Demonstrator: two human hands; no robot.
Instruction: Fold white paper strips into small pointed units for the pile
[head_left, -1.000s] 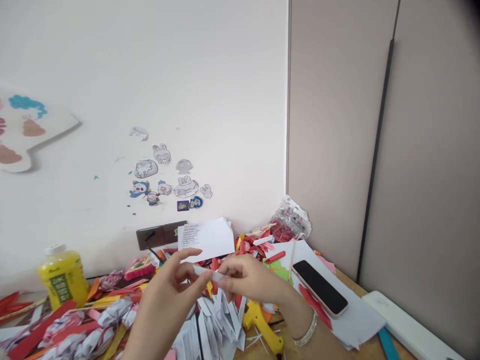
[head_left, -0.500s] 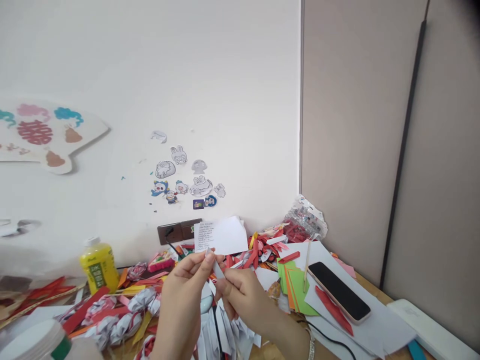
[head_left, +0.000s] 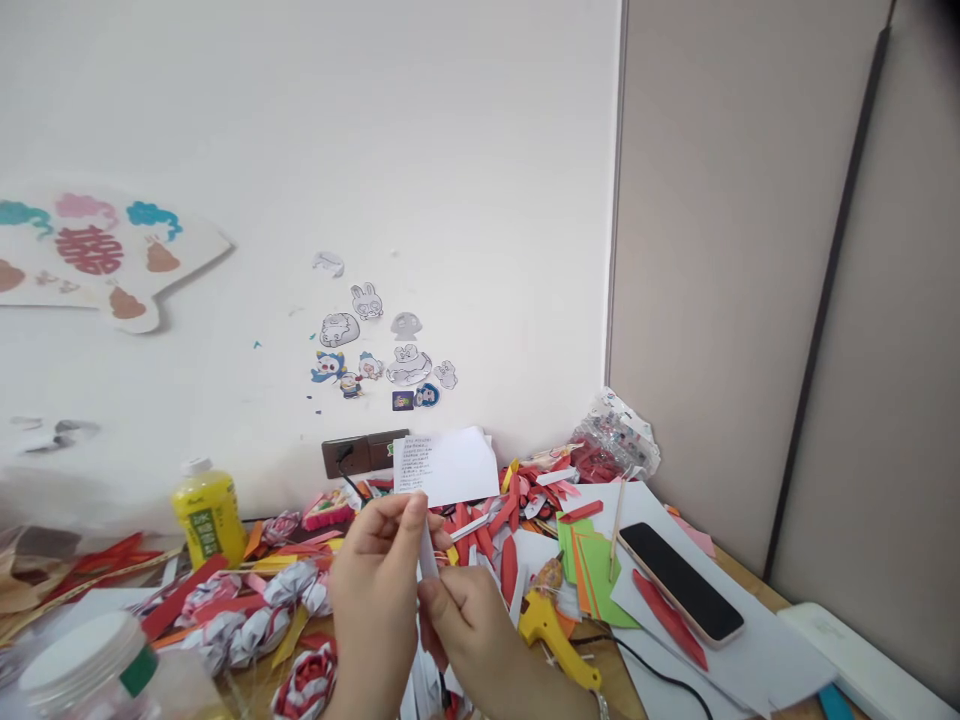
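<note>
Between my two hands is a narrow folded strip of white paper (head_left: 427, 556), held upright over the middle of the desk. My left hand (head_left: 381, 560) pinches its upper end between thumb and fingers. Lower down, my right hand (head_left: 469, 610) grips the strip's bottom end, thumb on top. Folded white paper strips (head_left: 424, 680) lie under the hands, largely hidden by them. A yellow glue gun (head_left: 555, 640) rests just right of my right wrist. Left of my left forearm are red-and-white paper roses (head_left: 307, 682).
A phone (head_left: 681, 582) lies on white sheets at the right, beside green paper (head_left: 596, 575). A yellow bottle (head_left: 208, 515) and a white-lidded jar (head_left: 86, 665) stand at the left. A written sheet (head_left: 446, 465) leans on the wall. Red folded strips (head_left: 510, 510) are heaped behind my hands.
The paper strip now stands more upright, and my right hand has shifted lower and slightly left. The glue gun has come into view beside my right wrist. The whole view has shifted slightly.
</note>
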